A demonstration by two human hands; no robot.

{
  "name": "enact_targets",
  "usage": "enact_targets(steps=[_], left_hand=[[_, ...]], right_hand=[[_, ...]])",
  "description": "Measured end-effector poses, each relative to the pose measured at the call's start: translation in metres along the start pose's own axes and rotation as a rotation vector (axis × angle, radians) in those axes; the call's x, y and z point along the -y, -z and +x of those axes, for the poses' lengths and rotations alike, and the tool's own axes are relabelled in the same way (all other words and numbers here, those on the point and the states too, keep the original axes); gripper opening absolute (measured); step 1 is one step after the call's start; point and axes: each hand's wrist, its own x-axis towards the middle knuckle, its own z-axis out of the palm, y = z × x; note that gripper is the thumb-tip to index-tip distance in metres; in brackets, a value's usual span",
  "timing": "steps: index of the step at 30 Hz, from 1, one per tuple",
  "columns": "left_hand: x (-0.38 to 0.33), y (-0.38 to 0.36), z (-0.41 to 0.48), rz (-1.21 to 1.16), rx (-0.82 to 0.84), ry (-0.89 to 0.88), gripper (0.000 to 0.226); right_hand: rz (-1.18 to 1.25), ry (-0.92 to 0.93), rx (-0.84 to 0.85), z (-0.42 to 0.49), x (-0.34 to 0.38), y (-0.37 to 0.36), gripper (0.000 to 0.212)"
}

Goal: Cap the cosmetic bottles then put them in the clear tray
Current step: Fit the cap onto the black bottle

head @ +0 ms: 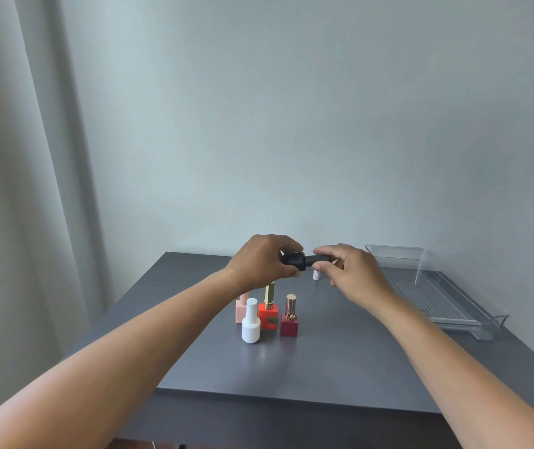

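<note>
My left hand point(260, 260) grips a black cosmetic bottle point(294, 260), held sideways above the table. My right hand point(351, 272) pinches the black cap point(319, 258) at the bottle's neck. Below them stand a white bottle point(251, 322), an orange-red bottle with a gold cap point(268, 311), a dark red bottle with a rose-gold cap point(289, 319) and a pink bottle point(241, 309), partly hidden behind the white one. A small pale cap or bottle point(316, 274) shows behind my right hand. The clear tray point(453, 314) lies at the right and holds nothing.
The dark grey table point(340, 361) stands against a pale wall. A grey curtain point(16, 157) hangs at the left. The tray's handle end point(482, 333) nears the table's right edge.
</note>
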Motion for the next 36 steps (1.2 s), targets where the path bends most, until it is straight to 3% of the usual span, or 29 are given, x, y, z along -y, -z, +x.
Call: enact_targets(steps=[4,20,26,30,36], left_hand=[[-0.004,0.001,0.0,0.087,-0.038,-0.058,0.037],[-0.007,-0.011,-0.006,0.367,-0.202,-0.221,0.032],[-0.003,0.001,0.0,0.204,-0.14,-0.159,0.037],[0.005,0.007,0.002,0.061,-0.12,-0.101,0.04],[0.029,0.025,0.002,-0.228,-0.077,0.154,0.03]], right_hand=[[-0.046,0.017,0.025,0.001,0.004,-0.003,0.011],[-0.022,-0.059,0.048,0.006,0.004,-0.003,0.012],[0.141,-0.065,-0.018,0.012,0.012,-0.005,0.011],[0.292,-0.035,-0.039,0.016,0.018,-0.009,0.023],[0.305,-0.101,-0.103,0.022,0.001,-0.015,0.02]])
